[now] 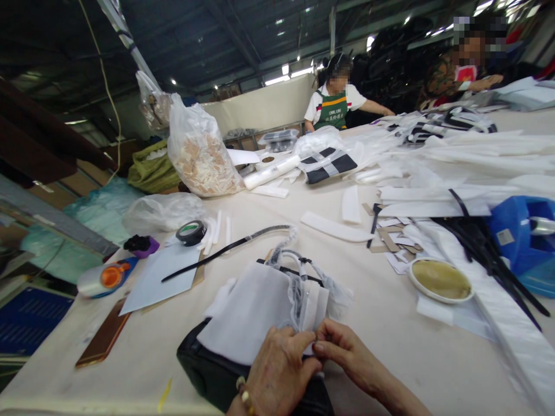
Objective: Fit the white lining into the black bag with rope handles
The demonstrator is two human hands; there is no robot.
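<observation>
A black handbag [212,367] lies on the table in front of me, with a white wrapping sheet [254,300] over its upper side. Its handles [288,254] stick up beyond the sheet, covered in clear plastic film. My left hand [281,367], with a beaded bracelet at the wrist, rests against the bag, thumb and fingers closed at the sheet's right edge. Right beside it, my right hand [344,349] pinches that same edge with thumb and forefinger. The fingertips of both hands nearly meet, and hide exactly what lies between them. A dark strap [225,248] trails off to the left.
On the left are black tape [191,232], a pale sheet [160,277], a phone [104,335] and an orange-blue tape roll [113,276]. At right stand a round dish [441,281] and blue tape dispenser [520,237]. Two people [332,104] work across the table.
</observation>
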